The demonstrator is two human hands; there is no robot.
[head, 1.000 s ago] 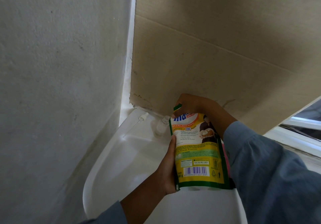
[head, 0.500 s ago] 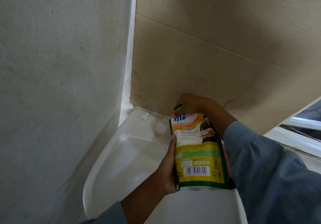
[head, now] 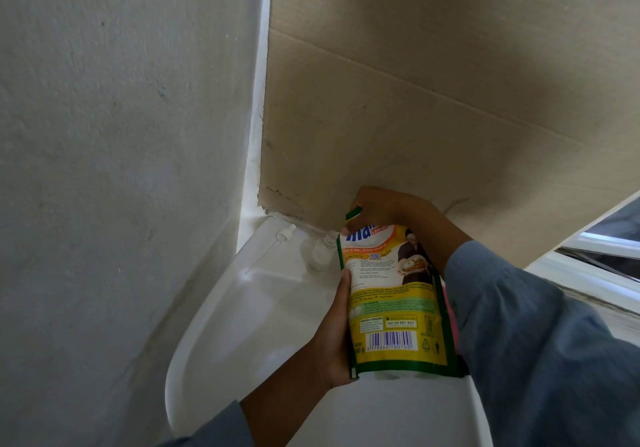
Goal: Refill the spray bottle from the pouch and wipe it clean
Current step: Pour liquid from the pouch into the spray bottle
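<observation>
Left hand [head: 334, 339] is gripping the yellow-green pouch [head: 394, 301] along its left edge, holding it upright over the white basin [head: 221, 335]; right hand [head: 384, 207] is pinching the pouch's top corner. Clear spray bottle [head: 320, 250] is standing uncapped on the basin's back ledge, just left of the pouch, with its sprayer head [head: 284, 233] lying apart to the left against the cardboard [head: 415, 117] corner
</observation>
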